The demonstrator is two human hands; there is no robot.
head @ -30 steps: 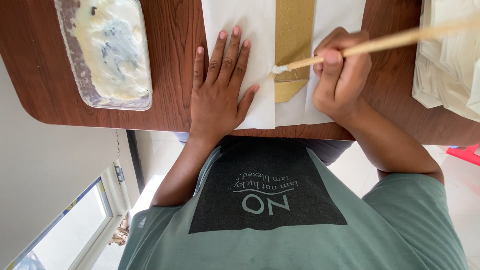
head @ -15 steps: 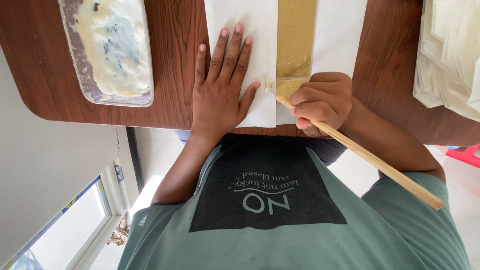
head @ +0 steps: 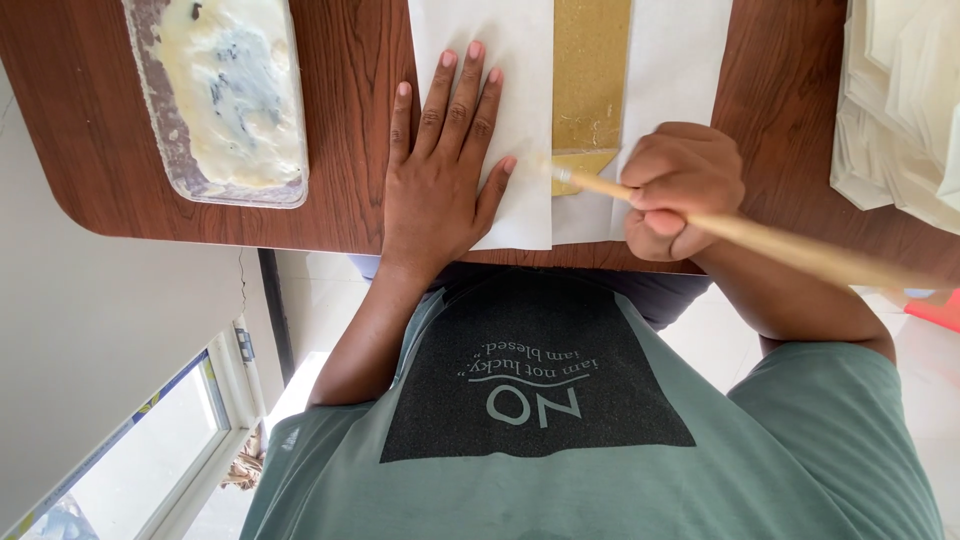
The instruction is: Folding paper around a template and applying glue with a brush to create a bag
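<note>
We note the left hand [head: 440, 170] pressed flat, fingers spread, on the white paper sheet [head: 520, 60] lying on the brown table [head: 350, 120]. The right hand [head: 680, 190] is closed in a fist around a wooden brush [head: 780, 245]; its tip meets the near end of the yellow-brown strip [head: 590, 80] running down the sheet, just right of the left thumb. A tray of whitish paste [head: 225, 95] sits left; 1 stack of pale sheets [head: 900, 100] lies right.

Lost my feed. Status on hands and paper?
Left hand flat on white paper. Right hand grips brush at gold strip. Nothing blocking.
</note>
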